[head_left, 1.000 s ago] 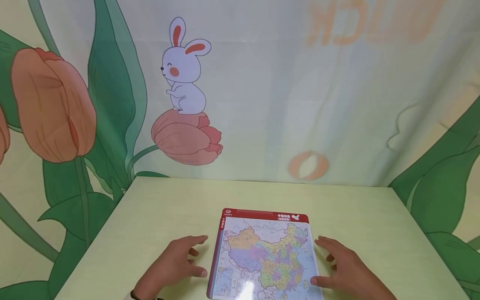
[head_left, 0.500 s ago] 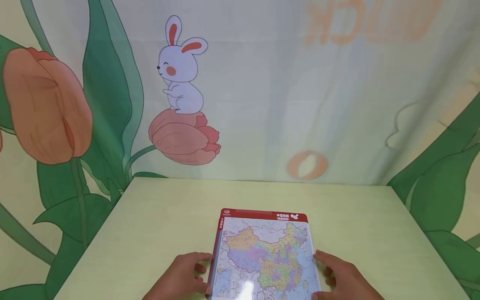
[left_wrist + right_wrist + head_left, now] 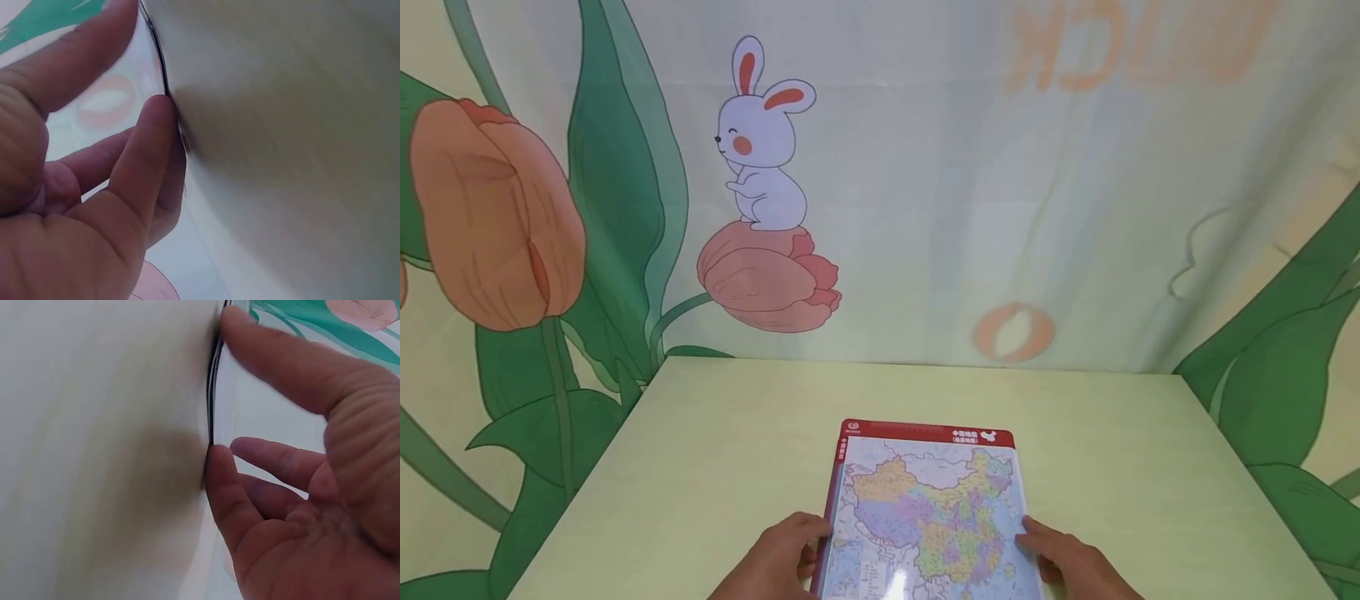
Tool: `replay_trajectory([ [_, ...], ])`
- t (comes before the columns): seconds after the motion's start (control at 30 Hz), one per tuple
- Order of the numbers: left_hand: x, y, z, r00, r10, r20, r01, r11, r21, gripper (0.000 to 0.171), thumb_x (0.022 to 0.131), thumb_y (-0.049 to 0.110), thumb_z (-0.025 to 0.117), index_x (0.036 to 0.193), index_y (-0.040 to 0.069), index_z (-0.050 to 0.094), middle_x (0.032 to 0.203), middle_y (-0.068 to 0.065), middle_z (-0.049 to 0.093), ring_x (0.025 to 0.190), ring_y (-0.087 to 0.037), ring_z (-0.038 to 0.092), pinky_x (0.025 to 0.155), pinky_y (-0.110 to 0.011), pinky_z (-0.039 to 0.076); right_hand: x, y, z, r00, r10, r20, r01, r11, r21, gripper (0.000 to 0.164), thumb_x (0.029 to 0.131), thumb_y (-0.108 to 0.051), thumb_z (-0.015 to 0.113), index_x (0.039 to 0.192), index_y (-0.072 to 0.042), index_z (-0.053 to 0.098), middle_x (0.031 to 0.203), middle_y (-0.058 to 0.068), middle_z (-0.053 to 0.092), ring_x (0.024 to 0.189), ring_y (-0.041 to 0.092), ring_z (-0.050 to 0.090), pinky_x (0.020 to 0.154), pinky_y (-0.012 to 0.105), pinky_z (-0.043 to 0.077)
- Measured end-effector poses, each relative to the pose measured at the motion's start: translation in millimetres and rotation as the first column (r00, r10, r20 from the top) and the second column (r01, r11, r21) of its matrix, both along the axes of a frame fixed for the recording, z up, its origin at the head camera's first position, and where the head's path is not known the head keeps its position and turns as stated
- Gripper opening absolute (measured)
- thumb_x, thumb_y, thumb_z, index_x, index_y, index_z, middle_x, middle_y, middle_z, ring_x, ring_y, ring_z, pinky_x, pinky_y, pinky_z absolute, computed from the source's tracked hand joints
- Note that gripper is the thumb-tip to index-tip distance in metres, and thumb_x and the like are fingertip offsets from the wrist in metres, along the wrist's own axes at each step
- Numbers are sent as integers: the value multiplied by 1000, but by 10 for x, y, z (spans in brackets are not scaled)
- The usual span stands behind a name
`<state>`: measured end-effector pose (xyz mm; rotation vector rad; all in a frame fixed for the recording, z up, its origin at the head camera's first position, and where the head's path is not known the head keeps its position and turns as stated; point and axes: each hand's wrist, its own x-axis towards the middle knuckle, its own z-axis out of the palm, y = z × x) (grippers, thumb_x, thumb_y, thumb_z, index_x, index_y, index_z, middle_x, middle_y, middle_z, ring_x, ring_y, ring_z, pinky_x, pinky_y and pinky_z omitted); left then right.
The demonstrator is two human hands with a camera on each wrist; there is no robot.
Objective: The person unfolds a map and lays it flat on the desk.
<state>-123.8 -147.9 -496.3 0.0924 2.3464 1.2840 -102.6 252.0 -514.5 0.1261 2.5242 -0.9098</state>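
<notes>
A flat rectangular map board with a red top border lies on the table, printed with a coloured map of China. At its left edge my left hand grips with bent fingers. My right hand holds the opposite edge, its forefinger overlapping the printed face. In the left wrist view, thumb and fingertips meet the board's thin dark edge. The right wrist view likewise has thumb and fingertips at the layered edge. The board's near end runs out of the head view.
The pale yellow table extends around the board. Behind it hangs a printed curtain with a rabbit, tulips and green leaves. Light glares on the board's lower part.
Both hands have come inward and nearer to the person, from apart beside the board to contact with its left and right edges. The board stays nearly in place.
</notes>
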Motion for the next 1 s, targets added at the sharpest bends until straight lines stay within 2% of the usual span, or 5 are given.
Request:
replay_trajectory([
  [0.1, -8, 13, -2, 999, -23, -28, 22, 1000, -17, 90, 61, 14, 104, 140, -2, 62, 132, -12, 61, 95, -28, 60, 86, -49, 63, 25, 19, -32, 998, 50, -31, -49, 999, 21, 113, 51, -75, 94, 145, -20, 63, 165, 5, 47, 133, 27, 62, 108, 57, 53],
  [0.27, -37, 33, -24, 997, -52, -48, 49, 996, -72, 83, 64, 9, 101, 137, -3, 65, 115, -7, 61, 91, -27, 59, 83, -47, 63, 8, 52, -40, 992, 123, -27, -122, 992, 28, 101, 64, -67, 93, 146, -15, 63, 163, 9, 50, 133, 31, 62, 106, 58, 53],
  [0.57, -78, 42, -21, 998, -50, -35, 46, 994, -101, 80, 62, 0, 99, 136, -2, 67, 108, -6, 59, 90, -27, 58, 80, -44, 62, 0, 85, 47, 983, 180, -27, -179, 983, 27, 101, 69, -66, 91, 148, -11, 62, 162, 6, 52, 133, 29, 60, 108, 62, 50],
  [0.77, -55, 80, -14, 999, -35, -35, 29, 989, -147, 82, 61, -2, 98, 137, -3, 67, 101, -5, 56, 89, -26, 57, 78, -40, 60, -15, 134, 105, 963, 259, -80, -255, 965, 57, 89, 73, -64, 90, 139, -9, 70, 149, 7, 65, 124, 29, 64, 98, 51, 57],
  [1.0, -2, 109, -27, 998, -41, -53, 29, 976, -214, 77, 63, 4, 99, 134, -1, 70, 94, -4, 56, 85, -24, 57, 78, -38, 59, 40, 103, 109, 982, 179, -54, -178, 984, 26, 97, 66, -67, 93, 138, -6, 70, 143, 8, 68, 121, 28, 64, 104, 62, 52],
])
